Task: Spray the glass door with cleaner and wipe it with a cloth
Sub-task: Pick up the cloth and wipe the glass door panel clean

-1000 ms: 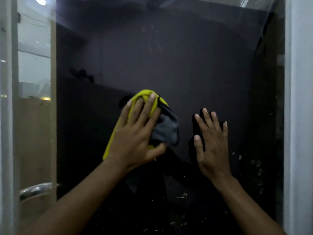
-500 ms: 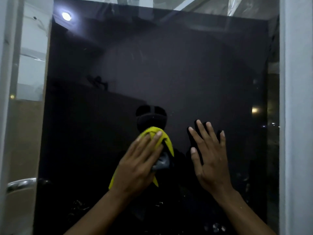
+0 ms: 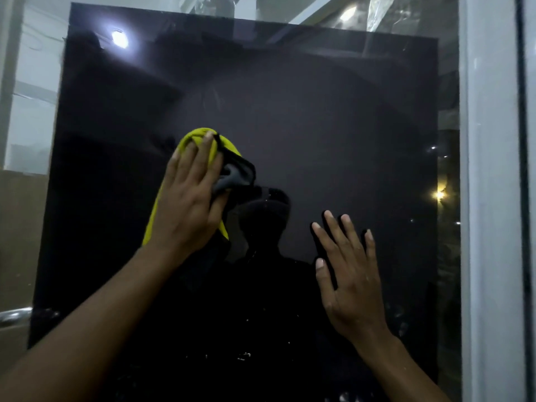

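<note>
- Door handle (image 3: 13, 316): a metal bar, low at the far left edge. Neither hand touches it.
- Cloth (image 3: 200, 139): yellow with a grey face and dark edging, bunched up. It lies against the pane left of centre, at about mid height. We judge it soft, light and limp, so it goes wherever the palm goes. It is best worked by flat pressure on its bunched middle. A loose yellow tail hangs beside the wrist and may drag.
- Left hand (image 3: 188, 204): the fingers are straight and close together, laid flat over the cloth and pressing it onto the glass.
- Glass door (image 3: 333, 126): a dark, glossy, upright pane that fills most of the view and reflects a lamp and a silhouette. We judge it rigid, smooth, slippery and breakable, so it wants broad, even pressure rather than a push at one point.
- White specks (image 3: 243, 356): scattered low on the pane, below both hands. We judge that this area is not yet wiped.
- Right hand (image 3: 348, 280): bare and holding nothing, with the fingers spread and the palm flat on the glass right of centre, lower than the cloth. We take it as a brace.
- Door frame (image 3: 490, 198): a pale upright at the right edge.
</note>
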`<state>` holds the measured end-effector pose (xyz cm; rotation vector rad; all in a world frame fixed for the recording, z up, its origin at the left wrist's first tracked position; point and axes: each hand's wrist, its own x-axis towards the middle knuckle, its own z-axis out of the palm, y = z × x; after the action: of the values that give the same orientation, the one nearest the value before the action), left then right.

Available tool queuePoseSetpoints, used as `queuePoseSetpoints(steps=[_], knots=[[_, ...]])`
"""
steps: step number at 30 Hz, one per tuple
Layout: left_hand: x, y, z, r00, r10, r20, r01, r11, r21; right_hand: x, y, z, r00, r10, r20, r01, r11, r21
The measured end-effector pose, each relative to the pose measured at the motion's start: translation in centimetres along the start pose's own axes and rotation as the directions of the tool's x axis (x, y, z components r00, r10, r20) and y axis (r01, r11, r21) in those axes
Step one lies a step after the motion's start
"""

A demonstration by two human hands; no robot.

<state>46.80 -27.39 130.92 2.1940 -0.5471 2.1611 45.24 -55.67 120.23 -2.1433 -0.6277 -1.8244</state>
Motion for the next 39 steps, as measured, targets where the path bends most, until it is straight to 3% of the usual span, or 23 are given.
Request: queuePoseSetpoints(steps=[9, 16, 20, 25, 29, 32, 39], knots=[[-6.6, 13.2, 2.3, 0.963, 0.217, 0.157, -0.217, 0.976, -0.021, -1.6, 2.9, -1.4, 0.996, 0.064, -0.064, -0.066, 0.998, -0.022], [-9.9, 15.9, 3.1, 0.912, 0.377, 0.161, -0.367, 0.926, -0.093, -2.4, 4.1, -1.8, 0.995, 0.069, -0.072, -0.072, 0.997, -0.041], [-9.3, 14.5, 2.9, 0.944, 0.326, 0.057, -0.316, 0.938, -0.141, -2.4, 4.2, -2.0, 0.994, 0.069, -0.085, -0.073, 0.996, -0.046], [-5.6, 10.4, 1.6, 0.990, 0.031, -0.136, -0.057, 0.980, -0.193, -2.5, 4.4, -1.9, 0.993, 0.079, -0.088, -0.082, 0.996, -0.036], [-0.6, 7.1, 0.9, 0.995, -0.074, -0.069, 0.064, 0.989, -0.132, -2.6, 4.5, -1.8, 0.993, 0.082, -0.089, -0.084, 0.996, -0.019], [1.7, 7.0, 1.3, 0.998, -0.054, 0.033, 0.056, 0.996, -0.067, -2.7, 4.5, -1.8, 0.993, 0.082, -0.087, -0.083, 0.997, 0.002], [-1.4, 13.4, 2.6, 0.971, 0.203, 0.127, -0.203, 0.979, -0.015, -2.8, 5.5, -2.5, 0.984, 0.135, -0.116, -0.121, 0.985, 0.123]])
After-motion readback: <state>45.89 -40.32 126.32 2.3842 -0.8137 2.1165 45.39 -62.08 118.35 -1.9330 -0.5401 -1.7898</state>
